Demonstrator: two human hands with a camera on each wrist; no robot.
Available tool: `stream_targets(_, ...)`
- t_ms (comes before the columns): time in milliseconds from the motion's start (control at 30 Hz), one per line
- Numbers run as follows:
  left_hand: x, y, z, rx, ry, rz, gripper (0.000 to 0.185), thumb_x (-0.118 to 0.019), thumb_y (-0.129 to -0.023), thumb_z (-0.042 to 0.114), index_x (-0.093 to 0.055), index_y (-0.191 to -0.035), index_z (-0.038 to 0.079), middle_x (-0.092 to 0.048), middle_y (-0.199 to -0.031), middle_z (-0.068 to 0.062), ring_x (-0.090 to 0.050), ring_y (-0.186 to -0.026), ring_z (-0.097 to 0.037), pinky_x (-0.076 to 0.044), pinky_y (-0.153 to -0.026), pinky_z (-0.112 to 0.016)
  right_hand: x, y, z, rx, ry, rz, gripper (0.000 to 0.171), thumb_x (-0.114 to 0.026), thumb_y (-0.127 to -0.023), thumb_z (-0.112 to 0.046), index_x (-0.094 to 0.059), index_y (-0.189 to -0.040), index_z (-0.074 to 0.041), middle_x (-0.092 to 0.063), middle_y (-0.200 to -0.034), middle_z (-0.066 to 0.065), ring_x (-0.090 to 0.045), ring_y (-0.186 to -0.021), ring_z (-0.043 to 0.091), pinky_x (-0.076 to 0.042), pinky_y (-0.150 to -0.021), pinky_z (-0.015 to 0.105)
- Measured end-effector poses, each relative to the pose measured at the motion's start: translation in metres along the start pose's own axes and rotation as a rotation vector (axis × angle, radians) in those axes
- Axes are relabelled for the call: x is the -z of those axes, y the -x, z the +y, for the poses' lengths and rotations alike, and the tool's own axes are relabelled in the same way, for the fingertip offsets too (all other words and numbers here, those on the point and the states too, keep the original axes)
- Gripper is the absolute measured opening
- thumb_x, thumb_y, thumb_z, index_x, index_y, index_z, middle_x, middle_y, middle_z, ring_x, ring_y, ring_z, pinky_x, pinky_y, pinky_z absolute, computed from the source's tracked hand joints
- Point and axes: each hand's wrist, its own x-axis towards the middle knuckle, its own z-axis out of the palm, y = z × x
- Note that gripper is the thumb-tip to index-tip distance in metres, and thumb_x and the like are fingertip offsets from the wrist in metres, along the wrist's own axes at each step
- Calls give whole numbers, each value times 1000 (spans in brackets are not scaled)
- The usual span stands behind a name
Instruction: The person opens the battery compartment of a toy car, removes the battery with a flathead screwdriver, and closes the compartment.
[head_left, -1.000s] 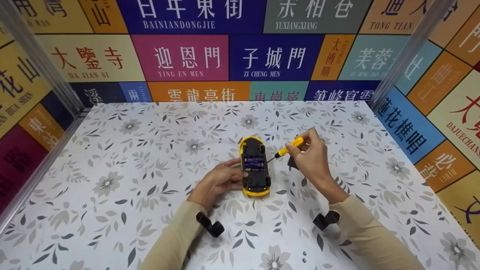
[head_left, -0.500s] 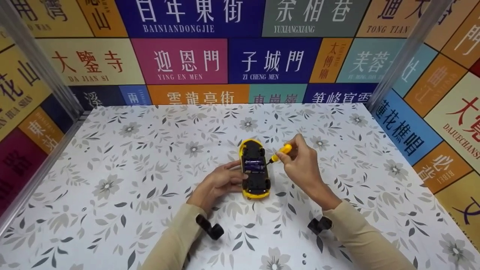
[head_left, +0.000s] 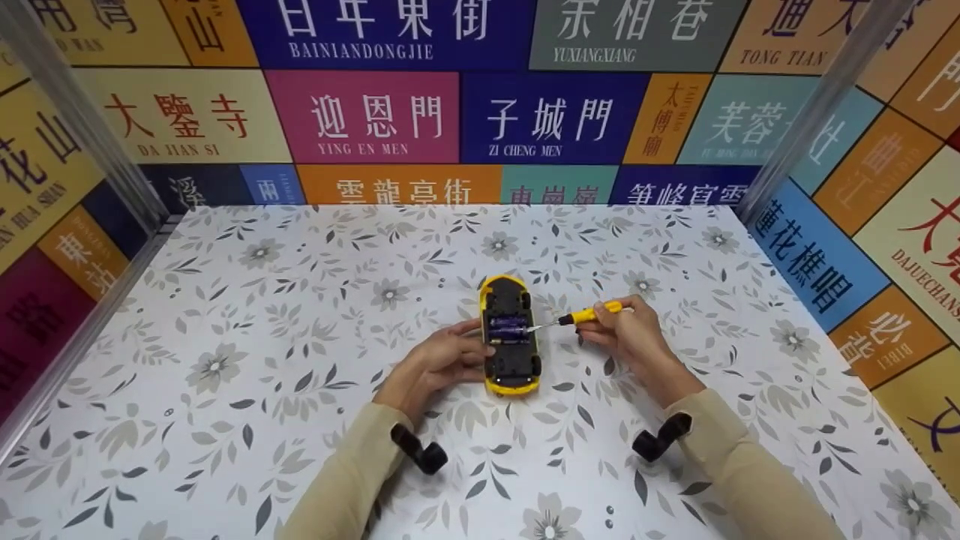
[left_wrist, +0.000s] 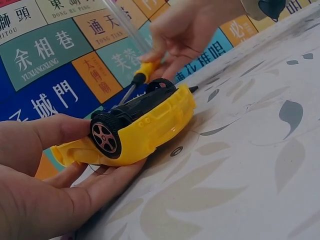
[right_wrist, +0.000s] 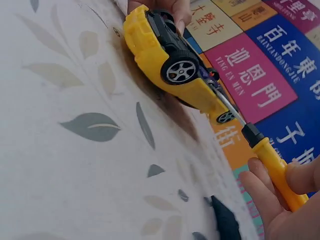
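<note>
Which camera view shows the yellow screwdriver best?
The right wrist view: the screwdriver is large, its handle, black collar and metal shaft all showing. The head view shows it small, its shaft meeting the upturned toy car. In the left wrist view, the right hand covers much of the handle.

Tabletop [head_left: 225,300]: white, printed with grey and beige flowers and leaves. Back wall [head_left: 364,116]: multicoloured panels, Chinese characters above Latin capitals. Side walls [head_left: 814,255]: similar lettered panels. Corner posts [head_left: 91,112]: two, translucent, slanting.
</note>
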Motion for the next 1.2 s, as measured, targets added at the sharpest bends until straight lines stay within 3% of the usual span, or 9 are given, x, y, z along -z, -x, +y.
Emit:
stream_targets(133,0,0,1,5,-2,-11,72,-55,-87,-13,-37,-153,12,-70,-119,-15,-68,-91,-20,-57,-93,-50,9,-6,6,-105,-140,-98,10,-47,-103,-4,-41,-111,-3,-71,-87,8,-75,-81,20,-63,-83,30)
stream_targets(233,0,0,1,9,-9,-11,74,-56,-87,-12,-37,-154,13,-66,-130,-18,-68,-96,-22,-56,-95,-51,13,-8,7,-137,-164,-158,11,-44,-104,-3,-45,-114,1,-72,-88,9,-74,-84,21,-62,-85,30)
stream_targets(333,0,0,1,15,-12,-10,75,-56,-87,-12,-36,-154,13,-58,-142,-21,-68,-105,-26,-54,-100,-54,13,-6,4,-124,-152,-153,10,-47,-104,-4,-46,-113,1,-73,-88,9,-75,-85,21,-62,-85,30)
stream_targets(467,0,0,0,14,-15,-6,75,-56,-87,-12,-36,-154,12,-55,-144,-23,-68,-111,-30,-52,-103,-55,7,5,-6,-3,-40,-85,14,-54,-101,-6,-42,-107,-5,-71,-88,5,-76,-81,18,-63,-81,28)
stream_targets(700,0,1,1,11,-9,-10,74,-56,-87,-13,-37,-154,13,-56,-143,-24,-67,-114,-32,-52,-103,-56,-12,28,-23,324,311,-2,22,-64,-96,-6,-45,-107,-2,-63,-99,7,-75,-77,12,-63,-77,28)
stream_targets(933,0,2,1,5,-15,-1,73,-57,-87,-12,-39,-153,13,-57,-142,-23,-70,-106,-29,-56,-98,-52,-30,47,-22,564,558,17,25,-69,-93,-4,-49,-106,2,-63,-103,18,-75,-87,25,-63,-76,25)
stream_targets(1067,0,2,1,-1,-25,-2,72,-58,-87,-12,-41,-152,13,-60,-139,-24,-71,-105,-29,-58,-94,-50,-37,53,-20,635,627,15,23,-70,-92,-4,-52,-105,1,-66,-103,19,-75,-92,31,-62,-73,24)
stream_targets(1200,-1,2,1,-4,-27,-3,72,-59,-87,-11,-40,-152,12,-61,-138,-24,-71,-105,-28,-58,-94,-50,-39,54,-20,639,642,40,23,-71,-91,-4,-52,-104,0,-66,-101,19,-75,-91,32,-62,-70,23)
